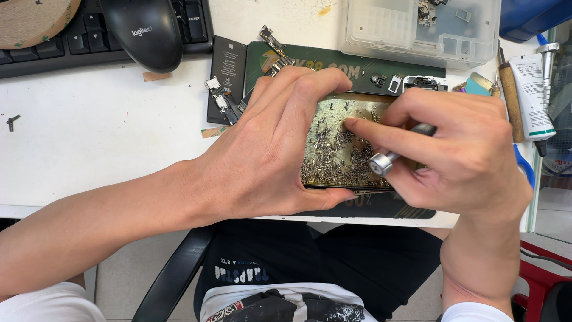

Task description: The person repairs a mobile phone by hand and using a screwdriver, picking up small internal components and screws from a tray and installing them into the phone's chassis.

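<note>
My left hand (pixel 271 143) grips a flat rectangular pad (pixel 339 158) covered with several tiny dark screws, thumb at its near edge and fingers over its far edge. My right hand (pixel 459 158) holds a small screwdriver (pixel 387 160) with a silver knurled end cap; its index finger reaches onto the pad among the screws. The screwdriver's tip is hidden under my fingers. The pad lies on a dark green work mat (pixel 357 67).
A black phone battery (pixel 227 68) and small flex-cable parts (pixel 221 98) lie left of the mat. A clear plastic parts box (pixel 417 30) stands behind it. A black mouse (pixel 146 30) rests on a keyboard (pixel 59 45) at the back left. A white tube (pixel 533 95) lies at right.
</note>
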